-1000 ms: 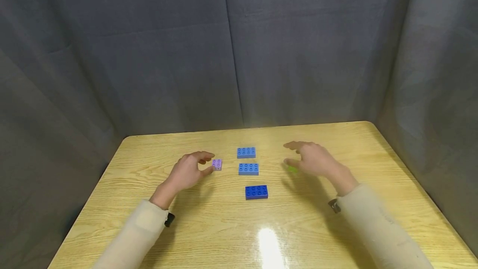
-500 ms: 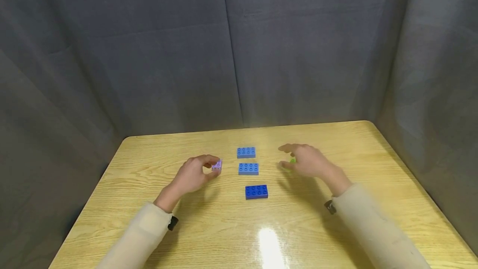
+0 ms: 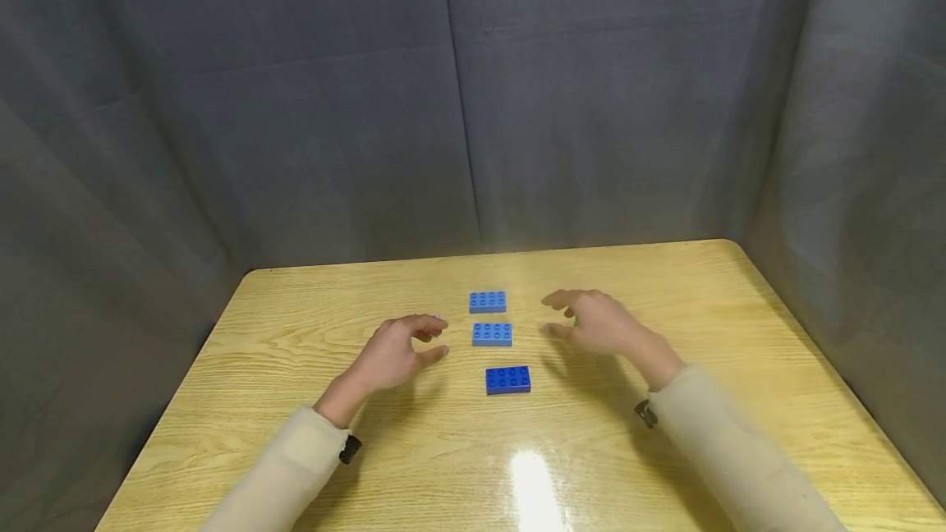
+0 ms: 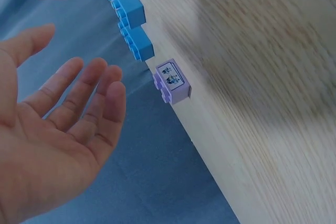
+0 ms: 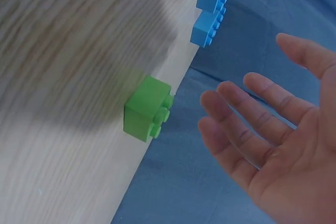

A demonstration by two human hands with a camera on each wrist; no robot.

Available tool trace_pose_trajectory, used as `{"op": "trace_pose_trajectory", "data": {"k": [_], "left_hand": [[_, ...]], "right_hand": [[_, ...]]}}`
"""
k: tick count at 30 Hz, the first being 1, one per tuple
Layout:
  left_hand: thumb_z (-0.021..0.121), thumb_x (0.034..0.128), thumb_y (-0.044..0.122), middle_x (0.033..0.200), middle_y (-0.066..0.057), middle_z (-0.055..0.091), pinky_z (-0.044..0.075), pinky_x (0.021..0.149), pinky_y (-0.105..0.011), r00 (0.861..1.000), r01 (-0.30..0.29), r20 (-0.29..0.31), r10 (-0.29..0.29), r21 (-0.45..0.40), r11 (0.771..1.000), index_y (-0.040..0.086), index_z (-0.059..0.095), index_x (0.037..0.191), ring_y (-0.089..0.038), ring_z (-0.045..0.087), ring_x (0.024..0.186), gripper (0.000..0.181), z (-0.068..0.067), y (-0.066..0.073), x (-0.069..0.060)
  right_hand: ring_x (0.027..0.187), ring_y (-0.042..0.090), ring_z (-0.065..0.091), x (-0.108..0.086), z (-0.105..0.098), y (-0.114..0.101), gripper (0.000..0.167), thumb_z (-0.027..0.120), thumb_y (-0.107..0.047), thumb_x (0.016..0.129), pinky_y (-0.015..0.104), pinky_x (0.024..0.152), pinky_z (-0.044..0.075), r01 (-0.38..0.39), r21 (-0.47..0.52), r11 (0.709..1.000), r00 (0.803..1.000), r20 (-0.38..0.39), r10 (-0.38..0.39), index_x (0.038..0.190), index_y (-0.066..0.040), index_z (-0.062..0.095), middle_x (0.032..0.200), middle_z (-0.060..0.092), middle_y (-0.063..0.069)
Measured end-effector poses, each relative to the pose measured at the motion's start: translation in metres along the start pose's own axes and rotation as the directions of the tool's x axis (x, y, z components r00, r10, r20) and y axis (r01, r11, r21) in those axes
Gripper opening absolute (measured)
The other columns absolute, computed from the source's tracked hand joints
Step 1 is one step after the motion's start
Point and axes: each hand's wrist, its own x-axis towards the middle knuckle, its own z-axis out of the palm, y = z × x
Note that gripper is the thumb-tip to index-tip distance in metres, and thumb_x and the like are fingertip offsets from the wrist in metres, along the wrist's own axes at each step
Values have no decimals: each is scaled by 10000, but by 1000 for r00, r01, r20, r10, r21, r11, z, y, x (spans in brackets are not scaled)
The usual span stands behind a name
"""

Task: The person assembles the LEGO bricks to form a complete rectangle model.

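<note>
My left hand (image 3: 395, 353) hovers over the table with fingers extended and holds nothing. Close to its fingers, a small purple brick (image 4: 173, 82) with a printed label sits on the wood. The head view shows only a sliver of that brick, the rest being behind the hand. On the other side, my right hand (image 3: 602, 325) is likewise raised, its fingers relaxed and apart. A green brick (image 5: 147, 108) stands beside it on the table, touched by no finger; in the head view the hand covers nearly all of it.
Between the hands lie two lighter blue bricks, the far one (image 3: 488, 302) and the nearer one (image 3: 492, 335). Closer to me is a dark blue brick (image 3: 507, 380). Grey curtains (image 3: 473, 105) surround the wooden table (image 3: 414, 466) at the back and sides.
My left hand has shifted right and toward me, passing over the purple brick and covering it. My right hand has drifted left and slightly toward me. The bricks appear unmoved.
</note>
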Motion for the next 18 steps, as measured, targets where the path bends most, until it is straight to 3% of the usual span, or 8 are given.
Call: {"op": "trace_pose_trajectory", "data": {"k": [7, 18], "left_hand": [[738, 914, 267, 1227, -74, 704, 539, 939, -442, 1000, -2, 17, 2, -30, 1000, 144, 675, 1268, -244, 676, 1085, 380, 6, 1, 1], [746, 905, 195, 1183, -129, 704, 553, 917, -473, 998, -33, 41, 38, -110, 993, 75, 682, 1237, -278, 677, 1056, 358, 16, 5, 3]], "right_hand": [[1072, 310, 683, 4, 8, 0, 457, 666, -321, 957, 458, 897, 560, 31, 12, 999, 1000, -4, -31, 1340, -78, 608, 1303, 668, 132], [1047, 283, 694, 9, 16, 0, 439, 678, -312, 951, 436, 890, 565, 36, 59, 998, 999, 2, -36, 1315, -73, 624, 1263, 687, 126]]}}
